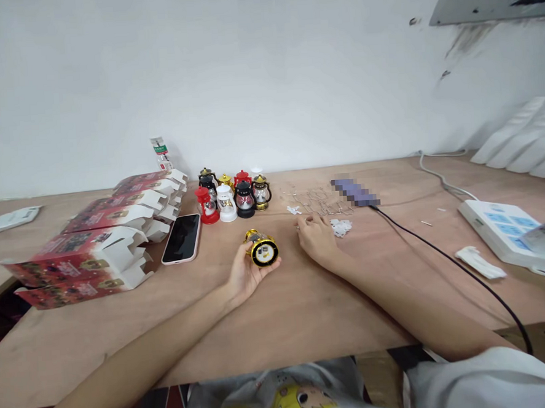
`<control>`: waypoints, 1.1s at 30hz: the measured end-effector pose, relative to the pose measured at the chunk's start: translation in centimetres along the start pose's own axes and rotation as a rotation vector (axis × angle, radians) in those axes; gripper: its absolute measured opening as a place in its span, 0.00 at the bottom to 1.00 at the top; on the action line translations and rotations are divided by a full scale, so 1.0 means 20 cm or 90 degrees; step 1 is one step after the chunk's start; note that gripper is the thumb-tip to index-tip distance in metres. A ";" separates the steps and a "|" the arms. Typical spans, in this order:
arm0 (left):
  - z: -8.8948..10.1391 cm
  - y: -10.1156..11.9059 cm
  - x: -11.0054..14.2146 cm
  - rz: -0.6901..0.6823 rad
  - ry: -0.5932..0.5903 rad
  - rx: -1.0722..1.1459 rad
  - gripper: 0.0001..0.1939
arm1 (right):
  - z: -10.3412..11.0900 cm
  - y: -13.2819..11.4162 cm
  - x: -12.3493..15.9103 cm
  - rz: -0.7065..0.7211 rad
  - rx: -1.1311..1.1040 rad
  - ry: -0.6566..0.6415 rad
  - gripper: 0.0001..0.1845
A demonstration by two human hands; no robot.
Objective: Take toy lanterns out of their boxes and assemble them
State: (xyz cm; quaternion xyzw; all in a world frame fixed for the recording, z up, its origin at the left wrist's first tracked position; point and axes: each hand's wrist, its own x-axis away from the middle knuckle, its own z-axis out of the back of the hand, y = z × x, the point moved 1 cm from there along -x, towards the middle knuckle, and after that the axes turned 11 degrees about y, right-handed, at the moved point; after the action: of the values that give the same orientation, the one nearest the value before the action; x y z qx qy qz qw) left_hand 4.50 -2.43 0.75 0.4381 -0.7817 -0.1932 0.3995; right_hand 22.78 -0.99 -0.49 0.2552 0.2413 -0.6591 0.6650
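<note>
My left hand (pixel 249 273) is wrapped round a small gold lantern (pixel 264 252), tipped so that its round base with a black rim and white centre faces me. To its right, my right hand (pixel 318 238) is just above the table, fingers curled and pressed together; whatever they hold, if anything, is too small to make out. Close by lie a pile of small white pieces (pixel 341 227), a few more white scraps (pixel 294 209) and several thin bent wires (pixel 321 200). Behind the left hand, several little lanterns (pixel 227 202) in red, white, black and gold stand upright in a cluster.
Red printed boxes (pixel 86 258) with open white flaps lie stacked at left, beside a phone (pixel 181 239). A blurred purple device (pixel 355 192) trails a black cable (pixel 446 252). At right are a white power strip (pixel 505 230) and a crumpled white strip (pixel 480 263).
</note>
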 end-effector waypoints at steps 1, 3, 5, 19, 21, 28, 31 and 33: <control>0.00 0.00 0.00 -0.001 -0.002 0.003 0.12 | 0.00 0.01 0.00 0.009 -0.030 0.042 0.09; 0.00 0.00 0.00 -0.004 -0.007 0.009 0.12 | 0.01 0.01 0.01 0.043 -0.120 0.163 0.06; 0.00 -0.01 0.00 -0.009 -0.008 0.010 0.13 | 0.05 -0.01 0.03 0.112 -0.232 0.300 0.04; -0.01 -0.01 0.01 0.004 -0.014 -0.003 0.11 | 0.11 -0.16 0.12 0.265 -0.500 0.451 0.14; -0.01 -0.01 0.01 0.005 -0.008 -0.009 0.12 | 0.11 -0.16 0.12 0.271 -0.495 0.451 0.12; -0.01 -0.01 0.01 0.005 -0.018 -0.015 0.12 | 0.11 -0.18 0.12 0.256 -0.482 0.439 0.09; -0.01 -0.02 0.00 0.000 -0.025 -0.015 0.12 | 0.12 -0.18 0.12 0.241 -0.480 0.429 0.08; -0.01 -0.02 0.00 -0.003 -0.026 -0.012 0.12 | 0.12 -0.19 0.12 0.233 -0.487 0.430 0.08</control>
State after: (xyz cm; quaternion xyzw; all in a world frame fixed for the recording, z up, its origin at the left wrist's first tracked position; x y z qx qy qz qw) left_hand 4.82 -2.57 0.62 0.4322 -0.7867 -0.2107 0.3872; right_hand 18.97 -4.47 -0.30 0.2304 0.6157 -0.2789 0.7000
